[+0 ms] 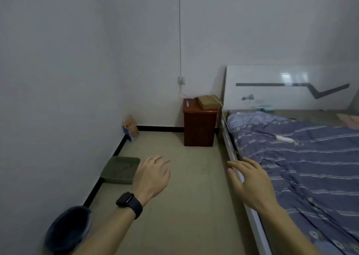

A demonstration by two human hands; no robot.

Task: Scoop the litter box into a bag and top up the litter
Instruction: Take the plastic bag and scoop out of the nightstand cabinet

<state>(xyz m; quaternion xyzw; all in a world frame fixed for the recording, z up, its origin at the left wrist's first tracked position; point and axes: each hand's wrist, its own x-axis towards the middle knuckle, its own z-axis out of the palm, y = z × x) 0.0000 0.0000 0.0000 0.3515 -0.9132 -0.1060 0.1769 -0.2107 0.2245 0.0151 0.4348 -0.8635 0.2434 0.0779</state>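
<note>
1. One bed (pixel 295 157), well to the right of the litter box across the floor. It has a purple cover of soft, creased cloth with pale stripes and a glossy white headboard.
2. One red-brown cabinet (pixel 200 128), boxy and smooth, beyond the litter box and to its right, against the far wall.
3. One round dark bin (pixel 68 229), nearer the camera than the litter box and along the same wall. It is blurred, so I cannot tell its lining.
4. One litter box (pixel 120 170), a shallow grey-green rectangular tray with rounded corners and grainy litter inside. It sits on the floor against the black skirting of the left wall.
5. Two hands. The left hand (pixel 150 177) shows just in front of the litter box's right edge, and the right hand (pixel 250 182) is well to its right, by the bed frame. Both have their fingers spread and loose, holding nothing.
6. One orange and blue packet (pixel 130 127), upright and crinkled, in the corner beyond the litter box.
7. One flat cardboard box (pixel 207 101) on top of the cabinet.
8. One black watch (pixel 129 203) on the left wrist.
9. One thin ring (pixel 153 159) on a left finger.
</note>
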